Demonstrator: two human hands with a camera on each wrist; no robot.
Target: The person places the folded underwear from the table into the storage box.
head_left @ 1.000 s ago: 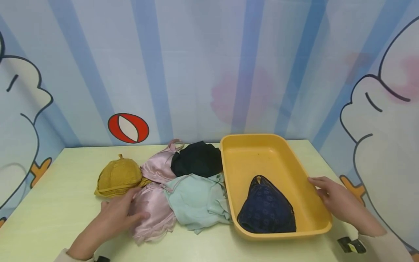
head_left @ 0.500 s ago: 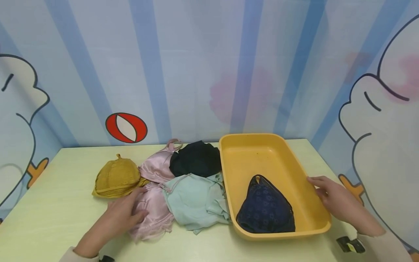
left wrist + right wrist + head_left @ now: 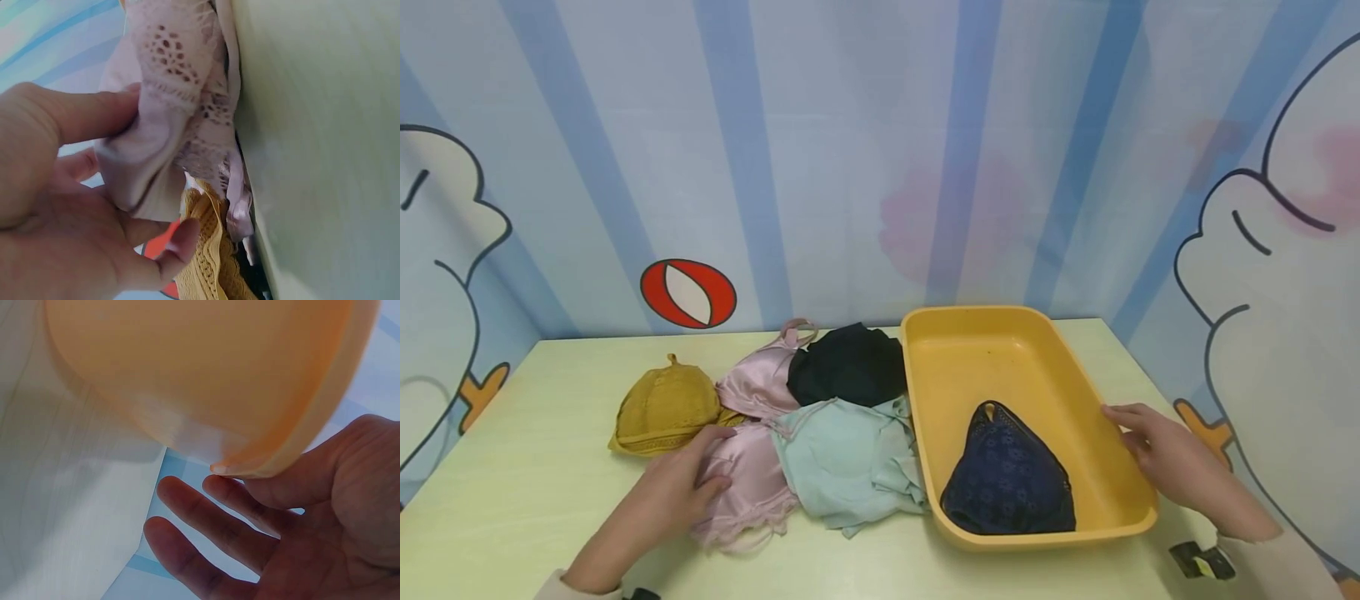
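My left hand (image 3: 673,492) pinches the near left side of a pink satin bra (image 3: 752,471), its fingers along the left cup. In the left wrist view the thumb presses the bra's smooth cup (image 3: 140,156) beside its lace edge, with other fingers behind. A mustard bra (image 3: 666,408) lies just beyond this hand. My right hand (image 3: 1168,458) holds the right rim of a yellow tray (image 3: 955,329) between thumb and index finger; its other fingers extend below in the right wrist view. A folded navy bra (image 3: 1011,479) rests inside the tray's near end.
A mint-green garment (image 3: 842,458) lies between the pink bra and the tray, overlapping the pink bra's edge. Behind it sits a black garment (image 3: 850,367) against the tray's left side. A printed curtain (image 3: 857,167) stands along the back edge of the pale table (image 3: 535,467).
My left wrist has shifted slightly right, with the fingers closer in on the pink bra. The right hand and the tray keep their places.
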